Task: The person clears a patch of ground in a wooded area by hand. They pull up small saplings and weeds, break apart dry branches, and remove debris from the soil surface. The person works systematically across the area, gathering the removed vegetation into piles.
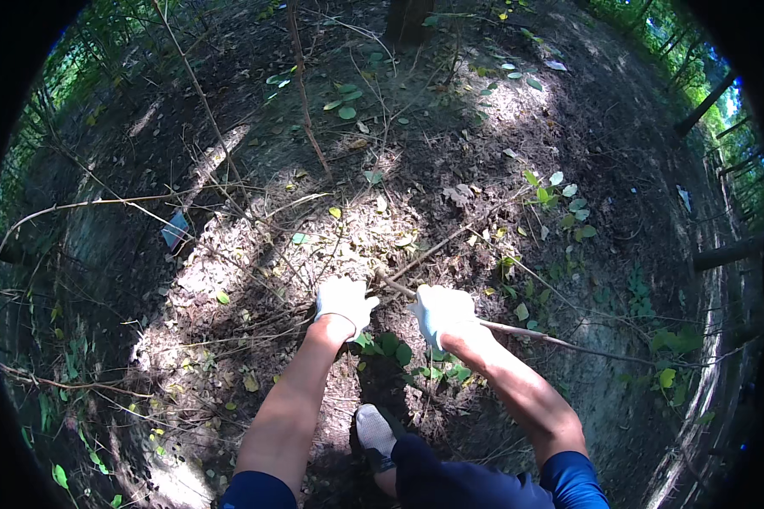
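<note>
My right hand [444, 312], in a white glove, is closed around a thin woody branch [547, 338]. The branch's thicker end points left, between my hands, and its long thin part runs out to the right with green leaves near it. My left hand [344, 304], also gloved in white, is low over sunlit leaf litter [363, 242], beside several thin twigs. Its thumb is apart and points toward the branch end without touching it. The glare on the glove and the downturned fingers hide whether it holds a twig.
A shoe [375, 427] stands on the ground below my hands. Thin bare stems [304, 102] rise ahead and at the left. A tree trunk [409, 22] stands at the top. A small blue packet-like item [175, 230] lies at the left. Leafy seedlings [551, 191] grow at the right.
</note>
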The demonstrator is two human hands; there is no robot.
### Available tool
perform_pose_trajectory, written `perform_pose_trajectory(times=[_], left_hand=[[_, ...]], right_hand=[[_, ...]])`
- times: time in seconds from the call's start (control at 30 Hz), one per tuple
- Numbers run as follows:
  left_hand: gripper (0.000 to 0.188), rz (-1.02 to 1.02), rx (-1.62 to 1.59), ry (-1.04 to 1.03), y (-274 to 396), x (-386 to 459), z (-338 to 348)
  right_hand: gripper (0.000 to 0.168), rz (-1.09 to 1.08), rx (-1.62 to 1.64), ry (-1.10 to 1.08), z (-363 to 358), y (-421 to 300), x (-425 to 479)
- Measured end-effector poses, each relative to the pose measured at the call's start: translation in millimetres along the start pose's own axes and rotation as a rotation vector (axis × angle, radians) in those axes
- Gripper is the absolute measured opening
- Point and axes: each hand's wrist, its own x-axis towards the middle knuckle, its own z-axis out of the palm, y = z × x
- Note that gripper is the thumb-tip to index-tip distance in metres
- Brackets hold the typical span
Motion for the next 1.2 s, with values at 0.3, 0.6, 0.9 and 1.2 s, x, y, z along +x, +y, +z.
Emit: perform_pose_trajectory(times=[0.3, 0.6, 0.9, 1.2], left_hand=[[0.050, 0.033, 0.010, -0.101, -5, 22, 1], [0.035, 0.103, 0.028, -0.063, -5, 21, 17], [0.040, 0.001, -0.168, -0.065, 5, 24, 22], [0.041, 0.128, -0.182, -0.164, -18, -24, 68]], right_hand=[[0.016, -0.074, -0.107, 0.070, -20, 9, 45], [0.015, -0.169, -0.315, 0.477, -2, 18, 73], [0.008, -0.092, -0.164, 0.400, 14, 10, 54], [0.009, -0.063, -0.088, 0.284, 30, 14, 36]])
